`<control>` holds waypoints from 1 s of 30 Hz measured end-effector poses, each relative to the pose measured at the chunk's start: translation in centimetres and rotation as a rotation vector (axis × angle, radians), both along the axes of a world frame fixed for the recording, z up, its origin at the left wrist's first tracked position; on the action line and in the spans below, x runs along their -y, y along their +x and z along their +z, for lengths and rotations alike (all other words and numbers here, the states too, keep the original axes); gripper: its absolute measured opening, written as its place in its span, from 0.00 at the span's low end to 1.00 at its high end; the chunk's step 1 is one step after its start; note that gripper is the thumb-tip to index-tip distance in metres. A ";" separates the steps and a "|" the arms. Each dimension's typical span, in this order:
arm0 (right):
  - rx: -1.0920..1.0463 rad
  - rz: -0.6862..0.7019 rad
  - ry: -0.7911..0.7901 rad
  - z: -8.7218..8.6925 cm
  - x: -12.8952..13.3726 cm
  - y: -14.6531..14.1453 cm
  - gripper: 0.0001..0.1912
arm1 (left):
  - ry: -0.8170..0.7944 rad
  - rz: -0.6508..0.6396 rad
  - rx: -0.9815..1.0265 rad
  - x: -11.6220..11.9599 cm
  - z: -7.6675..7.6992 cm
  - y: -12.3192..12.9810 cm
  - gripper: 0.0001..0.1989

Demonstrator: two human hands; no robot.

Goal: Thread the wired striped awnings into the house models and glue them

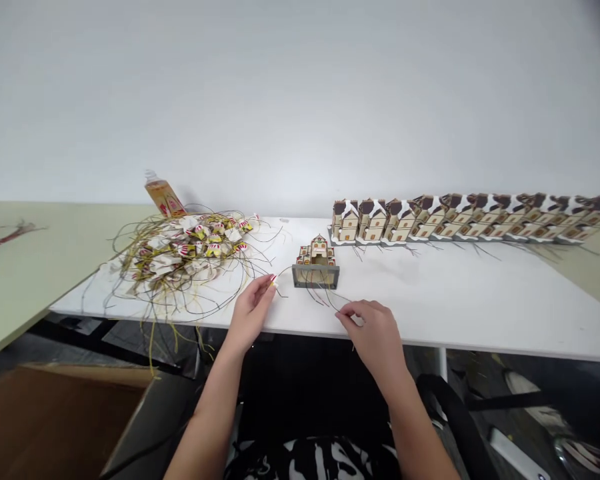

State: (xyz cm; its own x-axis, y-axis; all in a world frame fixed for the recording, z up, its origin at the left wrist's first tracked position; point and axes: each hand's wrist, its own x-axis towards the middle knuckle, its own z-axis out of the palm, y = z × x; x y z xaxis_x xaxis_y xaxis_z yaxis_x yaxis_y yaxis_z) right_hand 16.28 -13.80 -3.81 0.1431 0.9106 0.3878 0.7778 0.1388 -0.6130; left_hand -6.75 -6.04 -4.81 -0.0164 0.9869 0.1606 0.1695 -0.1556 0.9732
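My left hand [253, 308] pinches a small red, white and yellow piece [273, 281] with wires on it, just left of a miniature house [318, 255]. The house lies on the white table with its grey, hollow base [293, 276] facing me. Several thin wires [320, 298] run out of that base toward me. My right hand [371, 328] is closed, thumb and finger pinching the end of a dark wire to the right of the base. To the left lies a tangled heap of similar wired pieces [200, 250].
A row of similar miniature houses [397, 220] stands along the back right, wires trailing in front. Behind the heap leans a bottle with an orange label [164, 197]. An open cardboard box [55, 420] sits below at left. The white table's front edge [480, 345] is close to me.
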 end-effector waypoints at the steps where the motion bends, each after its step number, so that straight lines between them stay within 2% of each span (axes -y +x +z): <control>1: -0.033 0.022 -0.036 0.3 0.5 0.1 0.07 | 0.004 -0.003 0.004 0.0 0.0 0.0 0.28; 5: -0.177 0.164 -0.189 1.4 2.1 0.9 0.06 | 0.014 -0.015 0.015 0.0 0.0 -0.1 0.28; 8: -0.263 0.234 -0.248 1.9 1.9 1.8 0.08 | 0.018 -0.016 0.021 0.1 0.1 -0.1 0.28; 11: -0.289 0.147 -0.172 1.6 0.1 2.3 0.13 | 0.008 -0.015 0.021 0.1 0.2 0.0 0.28; 13: -0.285 0.070 -0.089 0.9 -1.9 2.3 0.18 | -0.005 -0.016 0.018 0.2 0.4 0.0 0.29; 15: -0.254 0.062 -0.027 0.0 -3.8 2.0 0.21 | -0.020 -0.023 0.009 0.3 0.5 -0.1 0.29; 19: -0.210 0.101 0.040 -1.3 -6.3 1.1 0.16 | -0.057 -0.048 -0.046 0.2 0.3 -0.5 0.28; 22: -0.201 0.064 0.076 -1.5 -6.6 0.7 0.11 | -0.080 -0.040 -0.084 0.0 0.0 -1.0 0.26; 30: -0.173 0.034 0.142 -1.9 -5.6 0.8 0.11 | -0.096 -0.063 -0.097 0.1 -0.2 -1.5 0.26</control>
State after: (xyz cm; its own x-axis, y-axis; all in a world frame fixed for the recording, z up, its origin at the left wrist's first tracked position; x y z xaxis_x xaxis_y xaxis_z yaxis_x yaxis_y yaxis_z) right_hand 17.06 -8.17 -5.67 0.1887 0.8538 0.4852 0.6561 0.2580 -0.7092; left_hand -8.20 -6.15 -4.98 0.0574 0.9963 0.0637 0.2558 -0.0764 0.9637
